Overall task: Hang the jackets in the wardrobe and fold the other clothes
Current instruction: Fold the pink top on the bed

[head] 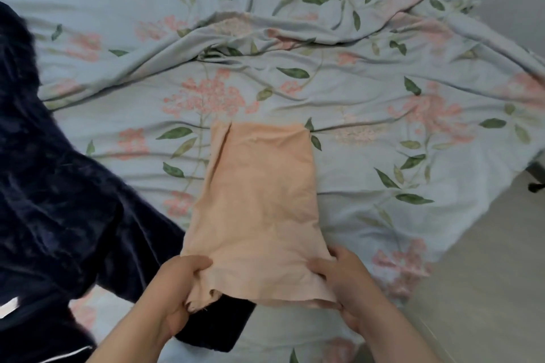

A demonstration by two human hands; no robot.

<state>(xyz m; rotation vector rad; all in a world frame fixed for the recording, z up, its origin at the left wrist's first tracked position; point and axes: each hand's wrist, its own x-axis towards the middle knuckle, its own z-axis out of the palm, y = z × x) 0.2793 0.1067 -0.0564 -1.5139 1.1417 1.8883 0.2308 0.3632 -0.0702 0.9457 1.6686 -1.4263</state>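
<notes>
The left hand (182, 289) and the right hand (345, 283) are each clamped on the near edge of a soft peach fabric garment (259, 200) folded into a long strip
Each thumb lies on top of a near corner with the fingers curled beneath, the two hands well apart. The peach strip runs away from the person, flat on a pale blue bedsheet printed with pink flowers and green leaves (368, 156). Its near end overlaps a dark navy fuzzy garment (59, 186) that sprawls over the bed's left side. A pale floor (486, 289) shows past the bed's right edge
</notes>
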